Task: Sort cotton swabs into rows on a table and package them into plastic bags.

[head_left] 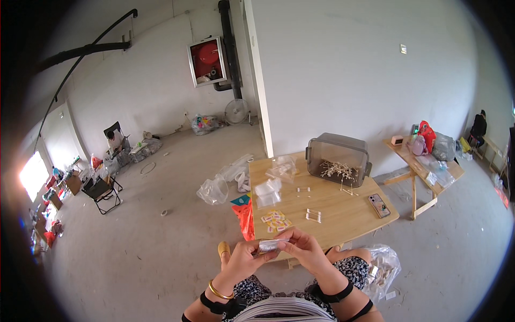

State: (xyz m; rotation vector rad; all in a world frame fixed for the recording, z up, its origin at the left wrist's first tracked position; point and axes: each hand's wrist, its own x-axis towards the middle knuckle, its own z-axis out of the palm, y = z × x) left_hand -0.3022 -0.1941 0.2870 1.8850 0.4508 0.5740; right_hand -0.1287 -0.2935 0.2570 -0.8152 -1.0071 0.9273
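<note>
Both hands hold a small clear plastic bag point(270, 245) over the near edge of the wooden table point(343, 214). My left hand point(244, 258) pinches its left side, and my right hand point(304, 250) has its fingers closed on the right side. What is inside the bag is hard to make out. Just beyond lie several yellow-and-white printed cards point(277, 220). Farther back is a stack of clear plastic bags point(268, 191). Short white-tipped sticks, apparently cotton swabs point(313, 216), lie in a small group right of the cards.
A translucent grey bin point(338, 147) lies tipped at the table's back, with loose swabs inside. A phone point(379, 206) rests near the right edge. An orange-red bag point(244, 217) hangs at the left edge; a filled clear bag point(384, 271) stands on the floor at right.
</note>
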